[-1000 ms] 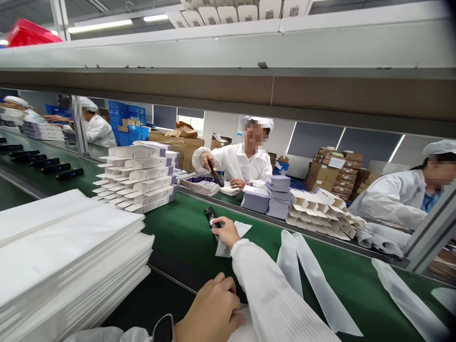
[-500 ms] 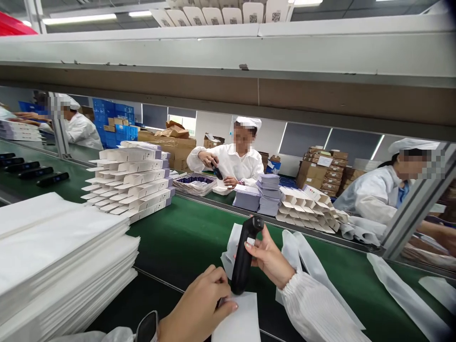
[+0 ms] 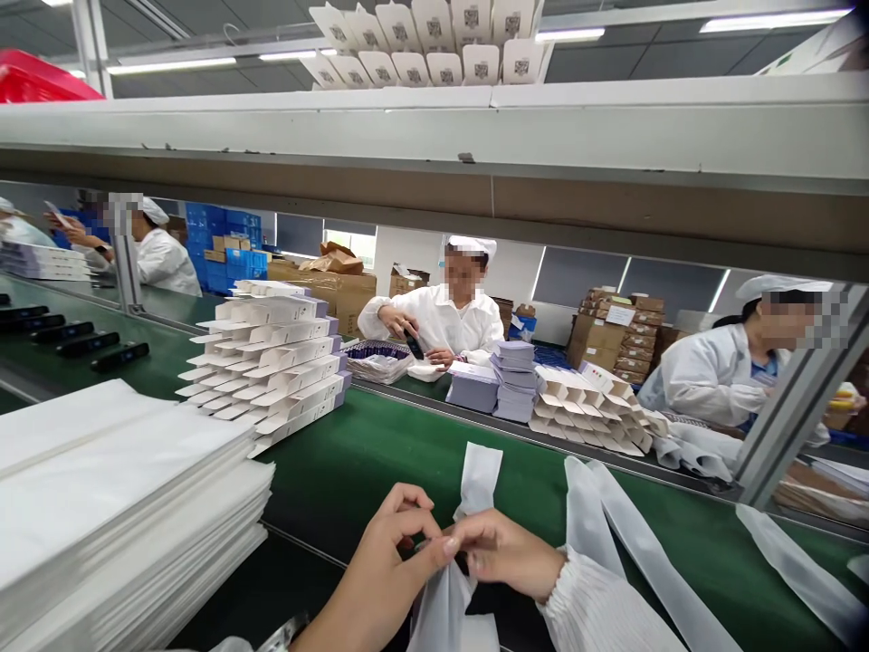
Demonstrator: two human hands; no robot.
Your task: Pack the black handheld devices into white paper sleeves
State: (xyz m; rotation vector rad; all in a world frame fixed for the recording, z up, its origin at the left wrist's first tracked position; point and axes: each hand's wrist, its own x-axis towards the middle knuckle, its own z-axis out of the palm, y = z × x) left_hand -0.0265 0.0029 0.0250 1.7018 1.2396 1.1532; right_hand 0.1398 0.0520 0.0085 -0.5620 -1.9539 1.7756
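My left hand (image 3: 388, 554) and my right hand (image 3: 506, 551) meet at the front centre, fingertips pinched together on a thin white plastic sleeve (image 3: 441, 608). The sleeve hangs down below my fingers, crumpled at the top. No black device shows in either hand; whether one is inside the sleeve, I cannot tell. Behind my fingers another strip-like white sleeve (image 3: 481, 478) lies on the green conveyor belt (image 3: 386, 444). To the right of my right hand, long white sleeves (image 3: 655, 552) lie flat on the belt.
A tall stack of white sheets (image 3: 128, 507) fills the left front. Behind it stand stacked open white boxes (image 3: 272, 358) and a row of black devices (image 3: 88, 344). Across the belt a co-worker (image 3: 441, 317) sits beside lilac boxes (image 3: 514, 376). A shelf (image 3: 434, 136) spans overhead.
The black device my right hand held upright is no longer visible. My right hand has come down to my left, and both now pinch the sleeve. The view has tilted up slightly.
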